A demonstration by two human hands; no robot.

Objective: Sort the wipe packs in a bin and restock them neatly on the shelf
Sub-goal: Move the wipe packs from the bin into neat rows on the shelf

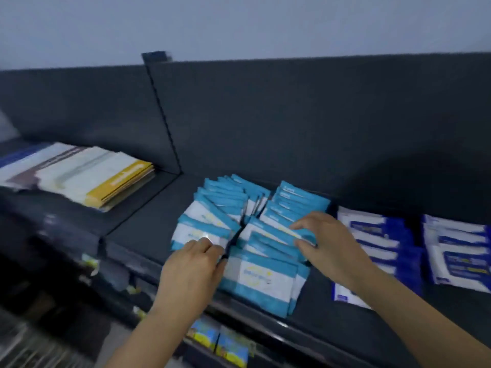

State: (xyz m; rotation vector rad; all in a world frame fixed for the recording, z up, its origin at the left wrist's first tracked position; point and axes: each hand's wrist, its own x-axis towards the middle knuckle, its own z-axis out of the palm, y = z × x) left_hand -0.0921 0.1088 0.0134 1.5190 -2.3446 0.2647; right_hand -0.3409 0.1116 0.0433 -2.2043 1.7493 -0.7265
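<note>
2 fanned rows of packs (261, 277) on shelf (148, 227), running near to far, between my hands. My left hand (196, 264) grips left row's near packs; my right hand (326, 243) pinches right-row pack, equally close.

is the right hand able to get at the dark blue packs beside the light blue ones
Probably yes: the dark blue packs lie uncovered on the shelf just beside the right hand. It is pinching light blue packs, so it would need to let go first.
</note>
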